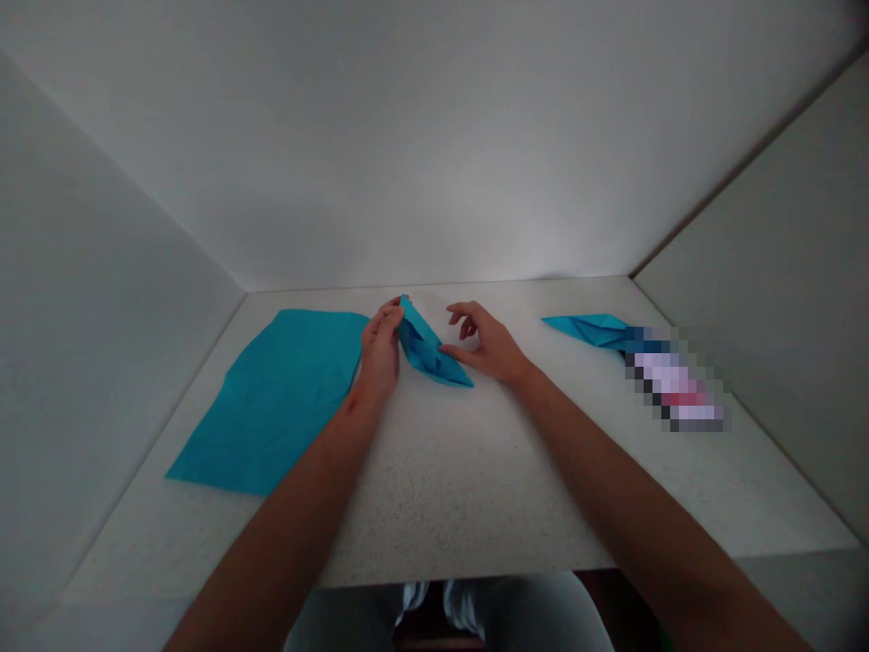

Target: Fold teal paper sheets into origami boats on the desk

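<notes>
Both bare forearms reach up from the bottom edge over the speckled white table (475, 489). At frame centre, the left hand (380, 349) pinches the upper tip of a folded blue paper piece (429, 349), fingers together on it. The right hand (490, 344) touches its lower edge, fingers curled apart. A flat blue paper sheet (272, 398) lies left; another folded blue paper shape (592, 330) lies right.

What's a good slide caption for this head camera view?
Left hand and right hand hold a folded blue paper on a white table.
</notes>
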